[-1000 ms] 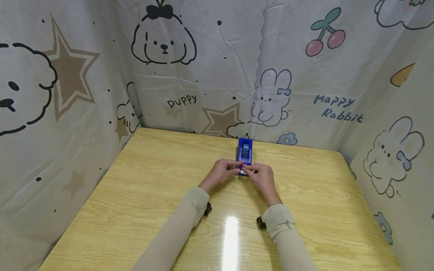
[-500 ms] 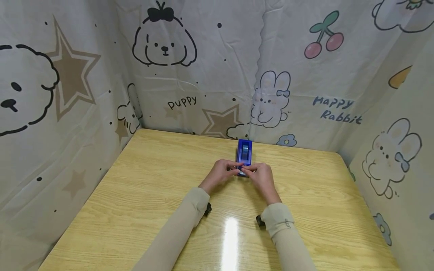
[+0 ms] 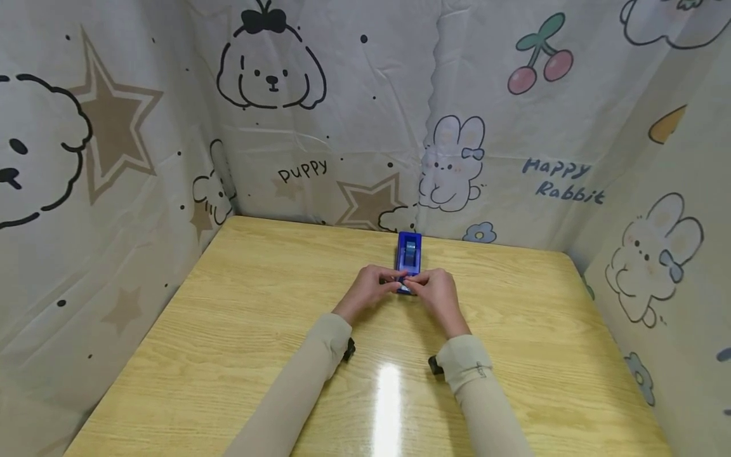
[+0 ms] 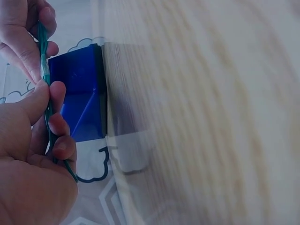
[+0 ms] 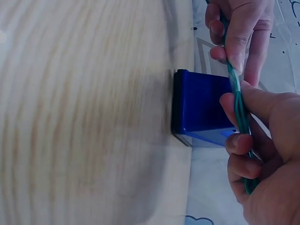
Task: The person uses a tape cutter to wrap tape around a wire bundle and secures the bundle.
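Observation:
A blue tape dispenser (image 3: pixel 408 237) with a roll of tape (image 3: pixel 410 253) stands near the table's back edge, just beyond both hands. Between the hands runs a thin green cable (image 5: pixel 241 110) folded into a narrow bundle, with a clear strip of tape (image 4: pixel 45 68) around its middle. My left hand (image 3: pixel 367 291) pinches the bundle on one side of the tape, thumb against fingers. On the other side, my right hand (image 3: pixel 438 293) grips it between thumb and curled fingers. The fingertips of both hands nearly meet at the taped part. In the head view the hands mostly hide the cable.
A wood-grain table (image 3: pixel 240 298) spreads around the hands, with a bright light reflection at its front. Printed curtains (image 3: pixel 308 139) enclose the back and both sides. Small black wrist cameras sit at both cuffs.
Both hands stay over the front of the dispenser with the cable. The right hand's fingers shift slightly around the taped part. The head view moves a little.

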### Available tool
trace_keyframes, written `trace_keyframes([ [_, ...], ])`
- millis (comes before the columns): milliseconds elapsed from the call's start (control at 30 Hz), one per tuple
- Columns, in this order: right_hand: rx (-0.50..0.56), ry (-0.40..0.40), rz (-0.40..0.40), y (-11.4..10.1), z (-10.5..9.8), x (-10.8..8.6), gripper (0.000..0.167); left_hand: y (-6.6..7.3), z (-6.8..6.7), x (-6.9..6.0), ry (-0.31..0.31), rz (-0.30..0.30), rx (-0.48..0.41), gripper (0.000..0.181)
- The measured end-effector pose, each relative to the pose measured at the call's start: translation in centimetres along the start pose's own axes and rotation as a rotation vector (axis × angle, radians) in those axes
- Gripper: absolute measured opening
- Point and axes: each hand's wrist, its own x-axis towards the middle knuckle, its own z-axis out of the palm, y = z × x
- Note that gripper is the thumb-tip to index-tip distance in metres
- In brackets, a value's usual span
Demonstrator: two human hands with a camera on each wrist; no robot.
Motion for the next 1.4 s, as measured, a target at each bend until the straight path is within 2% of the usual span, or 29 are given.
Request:
trace_keyframes([
  [267,0.048,0.023,-0.072,1.1,0.1,-0.2,0.011,-0.2,0.1,-0.1,0.000,-0.004,0.004,0.036],
  [367,0.064,0.042,-0.133,1.6,0.2,-0.2,0.011,-0.2,0.1,-0.1,0.004,0.001,0.002,0.036],
  [533,-0.018,0.093,-0.298,2.1,0.3,-0.3,0.011,-0.2,0.3,-0.2,0.005,0.002,-0.001,0.035],
  [633,-0.080,0.114,-0.350,2.2,0.4,-0.5,0.012,-0.2,0.4,-0.2,0.009,0.001,-0.005,0.035],
  [733,-0.126,0.117,-0.360,2.0,0.5,-0.4,0.014,-0.3,0.4,-0.1,0.013,0.001,-0.001,0.036],
  [900,-0.184,0.076,-0.309,1.8,0.6,-0.6,0.015,-0.2,0.4,-0.3,0.018,0.005,0.001,0.038],
  [967,-0.186,0.061,-0.291,1.9,0.8,-0.8,0.015,-0.2,0.4,-0.4,0.010,0.005,-0.009,0.039],
  [1100,-0.165,0.077,-0.314,2.4,1.0,-1.1,0.013,-0.2,0.5,-0.7,-0.010,-0.003,-0.019,0.041],
  [1400,-0.128,0.105,-0.314,2.3,0.6,-0.7,0.013,0.2,0.2,-0.4,0.001,-0.008,-0.022,0.041],
])
